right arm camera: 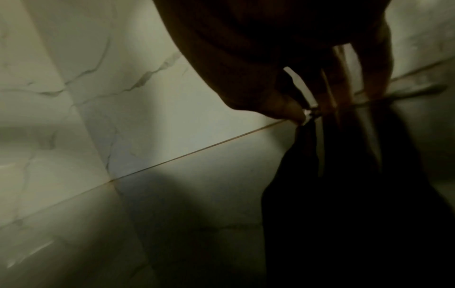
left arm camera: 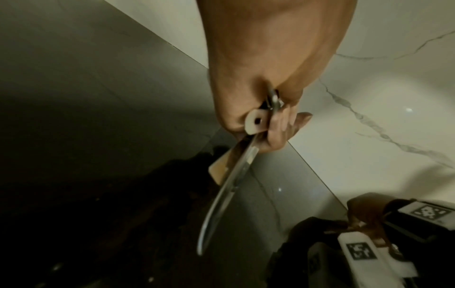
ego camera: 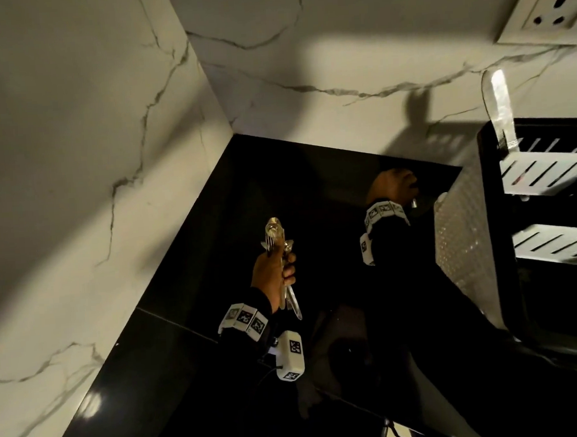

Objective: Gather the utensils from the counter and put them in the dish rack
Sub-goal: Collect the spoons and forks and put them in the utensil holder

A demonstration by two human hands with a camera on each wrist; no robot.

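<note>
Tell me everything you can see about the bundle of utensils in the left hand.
The bundle of utensils is several shiny metal pieces gripped together in the left hand, fingers curled round the middle. A spoon bowl and fork tines stick up above the fist; slim handles poke out below. The left wrist view shows a long curved metal handle and a pale handle end with a hole. It is held upright above the black counter, touching nothing else.

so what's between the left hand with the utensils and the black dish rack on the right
In the head view, only bare glossy black counter and the right hand reaching down lie between the left hand, gripping metal utensils, and the black dish rack.
</note>
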